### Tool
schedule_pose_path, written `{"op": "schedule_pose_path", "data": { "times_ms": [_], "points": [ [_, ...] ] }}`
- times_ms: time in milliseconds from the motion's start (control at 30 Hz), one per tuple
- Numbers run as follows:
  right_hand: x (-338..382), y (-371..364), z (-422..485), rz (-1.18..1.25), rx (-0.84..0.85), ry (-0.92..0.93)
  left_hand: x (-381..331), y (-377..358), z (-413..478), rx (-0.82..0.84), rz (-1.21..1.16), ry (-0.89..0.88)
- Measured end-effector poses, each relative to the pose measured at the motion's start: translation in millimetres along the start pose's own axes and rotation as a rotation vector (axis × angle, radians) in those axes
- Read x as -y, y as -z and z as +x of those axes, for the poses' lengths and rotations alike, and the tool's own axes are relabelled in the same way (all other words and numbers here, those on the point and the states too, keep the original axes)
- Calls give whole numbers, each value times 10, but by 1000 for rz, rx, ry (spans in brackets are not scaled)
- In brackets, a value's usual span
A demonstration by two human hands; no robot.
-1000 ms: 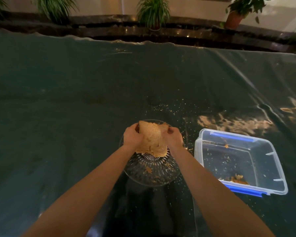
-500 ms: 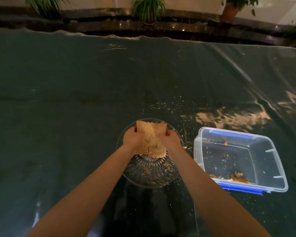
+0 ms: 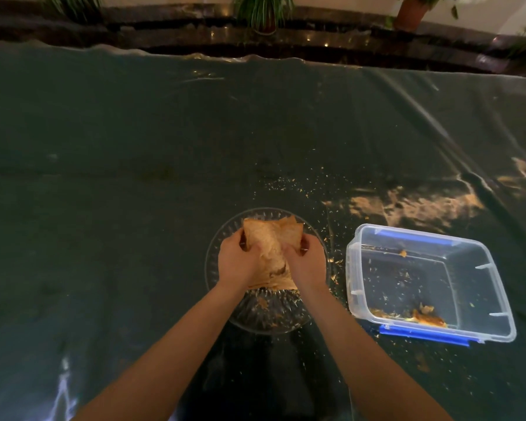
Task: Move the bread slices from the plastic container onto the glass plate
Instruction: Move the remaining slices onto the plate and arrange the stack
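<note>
An indoor dining or lounge setting is suggested, more a home or an eatery than a workshop. A wide counter [image 3: 134, 147] is covered with a glossy dark green plastic sheet [image 3: 377, 117], wrinkled and reflecting warm lamp light to the right of the grip. Crumbs [image 3: 289, 183] are scattered on the sheet just beyond the grip. Far beyond the grip, past the counter's far edge, a dark polished stone ledge [image 3: 316, 41] is seen, with potted green plants [image 3: 263, 10] set along it, one in a terracotta pot [image 3: 412, 10], against a pale wall [image 3: 331, 1].
</note>
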State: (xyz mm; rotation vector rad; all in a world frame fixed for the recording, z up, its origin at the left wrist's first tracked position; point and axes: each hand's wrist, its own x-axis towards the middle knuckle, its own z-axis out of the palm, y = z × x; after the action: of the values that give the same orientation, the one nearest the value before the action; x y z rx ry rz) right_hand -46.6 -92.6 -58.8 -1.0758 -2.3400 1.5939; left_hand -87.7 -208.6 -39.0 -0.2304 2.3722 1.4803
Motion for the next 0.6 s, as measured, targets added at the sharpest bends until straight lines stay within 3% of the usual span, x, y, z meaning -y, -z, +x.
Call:
{"op": "schedule_pose_path", "data": {
  "times_ms": [267, 600],
  "points": [
    [-100, -43, -19, -59, 41, -32, 123, -54, -37, 17, 172, 4],
    [-59, -100, 139, -160, 54, -39, 41, -94, 111, 37, 153, 76]
  ]
}}
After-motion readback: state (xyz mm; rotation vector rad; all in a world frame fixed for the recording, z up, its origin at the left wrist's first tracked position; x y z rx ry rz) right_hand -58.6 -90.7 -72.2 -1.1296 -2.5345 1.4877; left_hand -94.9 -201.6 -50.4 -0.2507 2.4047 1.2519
